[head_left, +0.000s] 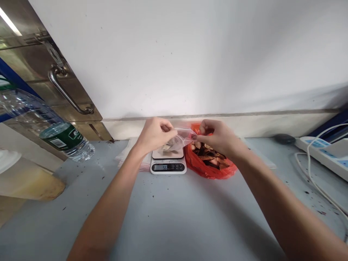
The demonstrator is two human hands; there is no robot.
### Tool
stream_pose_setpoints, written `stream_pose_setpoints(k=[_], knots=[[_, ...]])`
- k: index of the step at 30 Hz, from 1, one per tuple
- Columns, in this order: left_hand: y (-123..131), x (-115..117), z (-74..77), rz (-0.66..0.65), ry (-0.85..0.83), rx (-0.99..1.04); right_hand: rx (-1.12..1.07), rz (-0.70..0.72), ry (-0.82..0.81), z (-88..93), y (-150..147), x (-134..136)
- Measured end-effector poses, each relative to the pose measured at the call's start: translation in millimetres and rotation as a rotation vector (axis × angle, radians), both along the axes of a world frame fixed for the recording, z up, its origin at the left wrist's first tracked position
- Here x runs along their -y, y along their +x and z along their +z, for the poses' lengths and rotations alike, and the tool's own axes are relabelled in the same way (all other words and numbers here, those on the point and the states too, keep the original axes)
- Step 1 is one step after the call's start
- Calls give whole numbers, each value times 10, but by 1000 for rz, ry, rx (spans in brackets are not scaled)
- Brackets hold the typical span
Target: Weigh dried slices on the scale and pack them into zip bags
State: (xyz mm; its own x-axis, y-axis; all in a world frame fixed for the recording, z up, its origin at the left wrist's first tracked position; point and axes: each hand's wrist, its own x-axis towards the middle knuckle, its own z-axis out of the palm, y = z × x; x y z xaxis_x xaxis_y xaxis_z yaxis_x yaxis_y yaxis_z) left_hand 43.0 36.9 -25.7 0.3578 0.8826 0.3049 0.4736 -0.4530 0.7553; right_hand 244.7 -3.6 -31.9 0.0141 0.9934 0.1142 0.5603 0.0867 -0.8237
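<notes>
My left hand [156, 134] pinches one side of the mouth of a small clear plastic bag [178, 142]. At the bag's other side, my right hand [216, 136] has thumb and fingers closed on the plastic. Some pale pieces lie in the bag's lower part, over the plate of a white digital scale [168, 170], whose display appears to read 5.6. Right beside the scale, a red plastic bag [210, 172] stands open, filled with brown dried slices [213, 157].
Stacked clear bags [125, 154] lie left of the scale. A water bottle [62, 137] and a tub with yellowish contents [29, 181] are at the left. A white device [326, 152] with a cable [310, 174] sits at the right. A wall [174, 58] rises behind the grey table [163, 224].
</notes>
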Motion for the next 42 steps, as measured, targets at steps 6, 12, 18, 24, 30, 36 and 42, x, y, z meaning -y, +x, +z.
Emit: stream_pose_setpoints(k=[6, 12, 18, 24, 30, 36, 42], knots=[[220, 171, -22, -100, 96, 17, 147, 66, 48, 38, -150, 98], [129, 36, -43, 87, 253, 100, 163, 156, -41, 46, 38, 99], [-18, -134, -97, 55, -493, 526, 101, 212, 194, 46, 255, 54], [147, -109, -75, 39, -537, 758, 293, 295, 43, 271, 693, 98], [363, -129, 13, 106, -391, 635, 528, 341, -240, 408, 1147, 242], [568, -169, 162, 8, -202, 497, 516, 298, -309, 409, 1163, 221], [717, -55, 400, -94, -57, 434, 513, 96, -284, 364, 1091, 144]])
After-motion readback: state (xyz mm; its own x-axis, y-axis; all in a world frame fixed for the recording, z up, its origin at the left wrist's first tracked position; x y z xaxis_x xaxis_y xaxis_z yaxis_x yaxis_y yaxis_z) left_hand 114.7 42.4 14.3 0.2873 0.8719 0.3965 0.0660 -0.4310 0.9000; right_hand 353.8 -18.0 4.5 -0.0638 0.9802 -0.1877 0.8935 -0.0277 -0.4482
